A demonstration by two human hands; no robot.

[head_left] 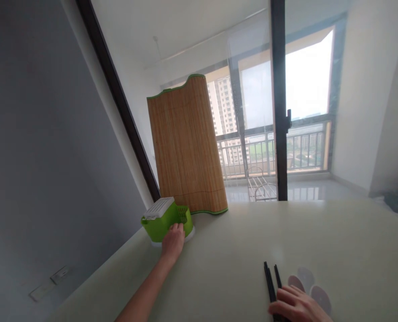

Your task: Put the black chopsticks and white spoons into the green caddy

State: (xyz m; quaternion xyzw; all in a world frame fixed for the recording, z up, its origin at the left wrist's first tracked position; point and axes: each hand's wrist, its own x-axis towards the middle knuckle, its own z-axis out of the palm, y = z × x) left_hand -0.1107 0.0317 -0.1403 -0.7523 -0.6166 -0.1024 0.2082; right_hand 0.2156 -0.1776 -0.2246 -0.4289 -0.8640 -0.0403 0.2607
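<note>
My left hand (173, 241) reaches to the green plastic utensil holder (158, 227) at the table's left edge. Its curled fingers are on the holder's front wall, near the low basket side. The holder has a white slotted top and a white base. At the lower right, my right hand (296, 306) is closed over the lower part of several black chopsticks (269, 279), whose ends point away from me. Beside and partly beneath that hand lie several pale, rounded pieces (306, 276) that look like spoon bowls; their lower ends are hidden.
A bamboo mat (187, 147) with green edging stands curved upright behind the holder. The pale table (232, 250) reaches back to a dark-framed glass door (281, 98). A grey wall (51, 134) borders the left side. Beyond the glass stands a metal rack (261, 185).
</note>
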